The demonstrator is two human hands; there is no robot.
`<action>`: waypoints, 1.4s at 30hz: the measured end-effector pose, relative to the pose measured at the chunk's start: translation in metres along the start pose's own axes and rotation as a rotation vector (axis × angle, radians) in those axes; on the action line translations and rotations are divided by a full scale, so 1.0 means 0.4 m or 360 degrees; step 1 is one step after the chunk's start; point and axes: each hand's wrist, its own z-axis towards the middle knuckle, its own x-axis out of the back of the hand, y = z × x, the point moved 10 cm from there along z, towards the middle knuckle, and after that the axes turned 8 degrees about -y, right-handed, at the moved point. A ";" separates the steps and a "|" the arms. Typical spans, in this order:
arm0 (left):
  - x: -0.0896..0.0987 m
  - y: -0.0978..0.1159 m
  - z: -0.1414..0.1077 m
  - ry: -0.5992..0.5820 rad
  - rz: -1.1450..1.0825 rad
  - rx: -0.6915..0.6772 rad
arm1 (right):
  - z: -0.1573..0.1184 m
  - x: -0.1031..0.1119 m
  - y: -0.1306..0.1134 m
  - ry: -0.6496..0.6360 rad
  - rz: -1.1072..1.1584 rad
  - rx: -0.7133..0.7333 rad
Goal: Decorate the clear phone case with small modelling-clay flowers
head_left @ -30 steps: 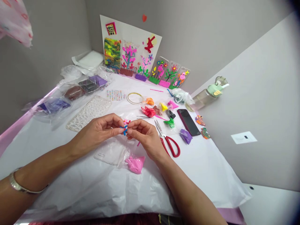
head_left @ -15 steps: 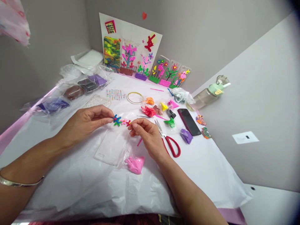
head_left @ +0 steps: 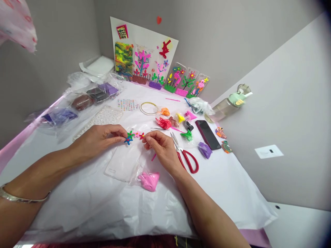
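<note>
Above a clear phone case (head_left: 122,163), a short row of small clay flowers spans the gap between my hands. My left hand (head_left: 103,139) pinches the left end, at a blue flower (head_left: 128,140) with a green one (head_left: 131,134) just behind it. A pink flower (head_left: 137,134) sits in the middle. At the right end my right hand (head_left: 162,148) has its thumb and forefinger closed at a red flower (head_left: 142,136) with a yellow centre. Whether the flowers are joined to one another I cannot tell.
Red-handled scissors (head_left: 190,160) and a phone (head_left: 208,134) lie to the right. Bagged pink clay (head_left: 149,181) is near the front. Several clay lumps, a bangle (head_left: 149,108) and a gem sheet (head_left: 128,104) lie farther back. A bottle (head_left: 230,103) stands at right.
My left hand has shifted slightly right and down. The blue flower has turned and now sits below the green one, where it was above it. My right hand has hardly moved.
</note>
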 end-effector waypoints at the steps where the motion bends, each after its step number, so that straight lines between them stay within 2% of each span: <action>1: -0.002 -0.002 0.001 -0.0018 0.0000 -0.0003 | 0.001 -0.001 0.003 -0.0004 -0.0004 -0.0009; 9: 0.014 -0.006 0.002 0.0034 0.0184 0.0004 | 0.001 -0.009 0.012 -0.0045 -0.0017 -0.0057; 22: 0.015 -0.020 0.003 0.0038 0.0291 -0.0026 | -0.002 -0.017 0.008 -0.0090 -0.0011 -0.0046; 34: 0.009 -0.008 -0.001 0.0023 0.0442 -0.0037 | -0.005 -0.028 0.009 -0.0141 -0.0061 -0.0083; 42: -0.005 -0.023 0.004 -0.0123 0.0544 0.0108 | -0.002 -0.033 0.016 -0.0149 -0.0139 -0.0069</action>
